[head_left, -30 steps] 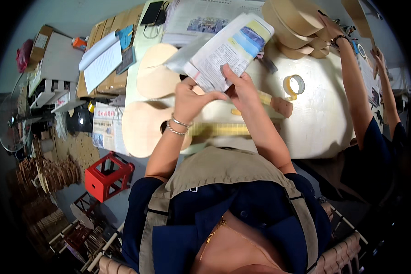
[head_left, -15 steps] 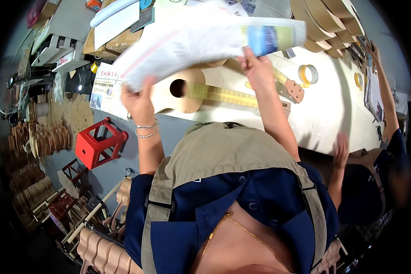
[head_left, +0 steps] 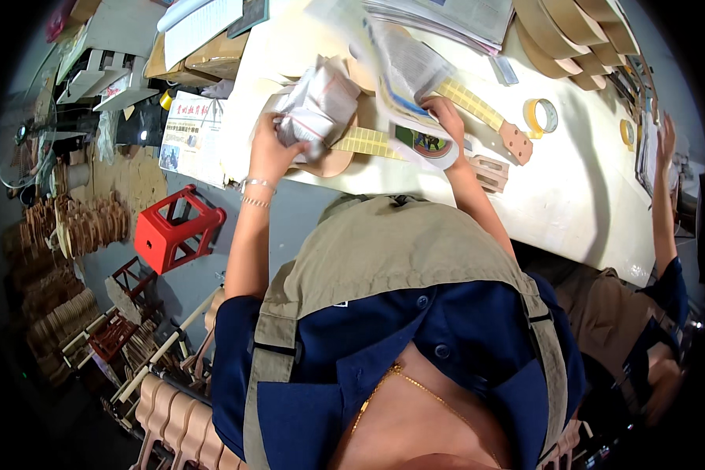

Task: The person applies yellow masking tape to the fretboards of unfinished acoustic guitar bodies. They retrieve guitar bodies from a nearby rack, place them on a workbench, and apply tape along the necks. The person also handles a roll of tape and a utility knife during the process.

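Left hand (head_left: 270, 149) is clenched on a crumpled wad of newspaper (head_left: 317, 106), bunched up just above the fingers and pressed against the body of a small unfinished guitar (head_left: 345, 153) lying on the desk (head_left: 572, 196). Right hand (head_left: 444, 117) grips a flatter newspaper sheet (head_left: 403, 78), fingers closed on its lower edge, the sheet draped over the guitar neck (head_left: 368, 142) between the two hands. A printed colour patch (head_left: 424, 143) on that sheet sits just below the right hand. Two bracelets (head_left: 256, 193) sit on the left wrist. Right of the right hand a second guitar neck with yellowish fretboard (head_left: 478, 106) runs out to a wooden headstock (head_left: 517, 142), and another headstock (head_left: 489, 172) lies just below it. Further right of the right hand, a roll of yellow tape (head_left: 540, 116) lies flat on the desk, with a second roll (head_left: 627, 133) near the far edge. Above the right hand, stacked newspapers (head_left: 454, 19) and curved wooden guitar sides (head_left: 572, 31). Left of the left hand, off the desk, a red plastic stool (head_left: 176, 231) stands on the floor, with racks of wooden parts (head_left: 78, 227) beyond it. Another person's arm (head_left: 666, 211) reaches onto the desk well to the right, hand raised near the edge. The wearer has a khaki apron (head_left: 392, 251) over a blue shirt.
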Demonstrator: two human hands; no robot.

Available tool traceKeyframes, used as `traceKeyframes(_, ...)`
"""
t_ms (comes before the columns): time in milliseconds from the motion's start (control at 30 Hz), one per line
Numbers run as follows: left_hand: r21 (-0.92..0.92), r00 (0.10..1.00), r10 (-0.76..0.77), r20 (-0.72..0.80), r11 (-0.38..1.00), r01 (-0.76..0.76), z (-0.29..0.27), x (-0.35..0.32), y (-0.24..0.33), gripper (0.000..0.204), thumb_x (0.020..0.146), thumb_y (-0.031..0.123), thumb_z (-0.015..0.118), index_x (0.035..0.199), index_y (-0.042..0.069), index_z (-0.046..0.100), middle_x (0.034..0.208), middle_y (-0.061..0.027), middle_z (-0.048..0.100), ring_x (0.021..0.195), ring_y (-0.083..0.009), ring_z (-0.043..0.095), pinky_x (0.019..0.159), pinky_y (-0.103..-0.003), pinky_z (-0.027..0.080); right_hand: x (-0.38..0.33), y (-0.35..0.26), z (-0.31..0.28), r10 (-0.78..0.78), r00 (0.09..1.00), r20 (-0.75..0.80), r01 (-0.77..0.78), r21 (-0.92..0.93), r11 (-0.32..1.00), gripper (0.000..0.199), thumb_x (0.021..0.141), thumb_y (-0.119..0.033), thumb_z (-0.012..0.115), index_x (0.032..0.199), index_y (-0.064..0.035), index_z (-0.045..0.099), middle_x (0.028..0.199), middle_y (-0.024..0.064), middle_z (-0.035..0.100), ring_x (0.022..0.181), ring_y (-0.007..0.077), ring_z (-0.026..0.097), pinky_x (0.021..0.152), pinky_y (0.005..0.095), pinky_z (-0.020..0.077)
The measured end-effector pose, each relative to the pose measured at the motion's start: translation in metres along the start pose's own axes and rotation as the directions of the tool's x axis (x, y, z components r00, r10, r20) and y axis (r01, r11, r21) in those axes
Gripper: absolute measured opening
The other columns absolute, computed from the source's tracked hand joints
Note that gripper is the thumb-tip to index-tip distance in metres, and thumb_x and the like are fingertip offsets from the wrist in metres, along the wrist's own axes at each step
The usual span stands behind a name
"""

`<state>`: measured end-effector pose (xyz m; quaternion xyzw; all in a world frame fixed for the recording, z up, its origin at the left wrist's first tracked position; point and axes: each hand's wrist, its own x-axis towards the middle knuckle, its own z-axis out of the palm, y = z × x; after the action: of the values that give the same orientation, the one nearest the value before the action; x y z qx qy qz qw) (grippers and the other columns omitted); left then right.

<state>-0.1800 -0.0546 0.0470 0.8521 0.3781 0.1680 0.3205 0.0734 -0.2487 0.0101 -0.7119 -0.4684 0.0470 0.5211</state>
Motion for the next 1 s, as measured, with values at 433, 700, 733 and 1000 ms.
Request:
traceKeyframes(433, 0.639, 0.966, 0.176, 0.191, 0.725, -0.259, 0.044, 0.047, -0.004, 0.053, 0.068, 0.008, 0.056, 0.12, -0.002, 0.051, 0.124, -0.0162, 0.048, 0.122, -0.0322, 0.039, 0.105, -0.052, 0.023, 0.002, -0.003, -0.003, 0.056, 0.997, 0.048, -0.06, 0.088, 0.994, 0.031, 0.064, -0.005, 0.072, 0.09, -0.0009, 0.056, 0.087, 0.0124, 0.059, 0.079, 0.0221, 0.06, 0.071, 0.0283, 0.0488)
traceKeyframes(700, -0.196, 0.731, 0.263, 0.629, 0.964, -0.178, -0.032, 0.07, -0.042, 0.033, 0.079, 0.01, 0.063, 0.111, 0.004, 0.06, 0.111, -0.011, 0.062, 0.1, -0.0227, 0.06, 0.086, -0.03, 0.048, 0.004, 0.004, -0.001, 0.142, 0.987, -0.08, -0.127, 0.176, 0.976, 0.017, 0.071, -0.001, 0.059, 0.089, 0.0005, 0.058, 0.088, 0.0103, 0.06, 0.079, 0.0198, 0.058, 0.072, 0.0267, 0.0462)
traceKeyframes(733, -0.053, 0.78, 0.214, 0.588, 0.972, -0.227, -0.023, 0.072, -0.031, 0.041, 0.074, 0.014, 0.067, 0.113, 0.004, 0.058, 0.109, -0.0111, 0.061, 0.098, -0.024, 0.059, 0.084, -0.033, 0.047, -0.001, 0.014, -0.003, 0.125, 0.987, -0.103, -0.108, 0.157, 0.982, 0.018, 0.074, -0.005, 0.06, 0.092, 0.0, 0.059, 0.091, 0.0117, 0.06, 0.083, 0.0199, 0.06, 0.075, 0.027, 0.0469)
traceKeyframes(1000, 0.549, 0.915, 0.319, 0.245, 0.732, -0.402, 0.034, 0.064, 0.003, 0.08, 0.065, 0.018, 0.062, 0.139, 0.012, 0.032, 0.101, -0.0087, 0.048, 0.094, -0.0266, 0.044, 0.076, -0.037, 0.034, -0.023, 0.034, -0.003, 0.554, 0.782, -0.284, -0.598, -0.094, 0.796, 0.034, 0.087, -0.022, 0.058, 0.108, 0.0036, 0.055, 0.102, 0.0113, 0.061, 0.093, 0.0199, 0.059, 0.08, 0.0314, 0.045)
